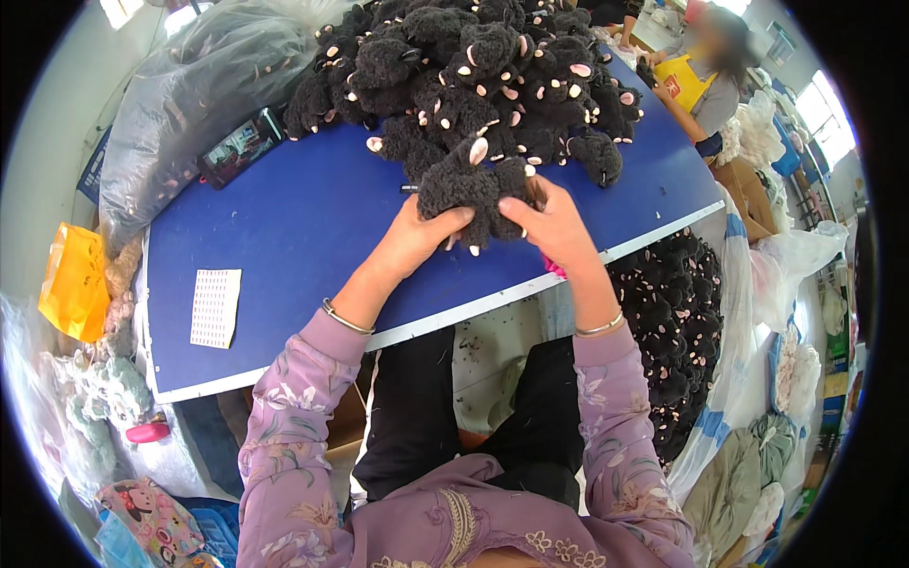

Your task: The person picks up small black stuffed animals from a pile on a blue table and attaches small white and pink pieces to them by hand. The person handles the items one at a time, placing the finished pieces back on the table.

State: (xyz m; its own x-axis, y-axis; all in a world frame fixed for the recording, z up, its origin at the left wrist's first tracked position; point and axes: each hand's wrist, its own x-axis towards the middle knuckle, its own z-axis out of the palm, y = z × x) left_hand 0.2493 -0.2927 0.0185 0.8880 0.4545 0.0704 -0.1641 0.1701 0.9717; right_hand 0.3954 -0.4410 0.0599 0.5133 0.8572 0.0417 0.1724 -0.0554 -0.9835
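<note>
Both my hands grip one black plush toy [459, 185] with curly fur, pink-lined ears and pale paw tips. It is held just above the front part of the blue tabletop [312, 227]. My left hand [423, 232] closes on its left side, thumb pressed into the fur. On the other side my right hand [552, 222] pinches it with the thumb in front, and something dark and narrow shows by its fingers, too unclear to name. Right behind the toy rises a large heap of similar black plush toys [454, 76].
A phone [241, 151] leans by a big clear plastic bag [208, 85] at the back left. A printed paper sheet [216, 308] lies at left. More black toys [668, 322] fill a bag right of the table. Another person [696, 85] works at the far right.
</note>
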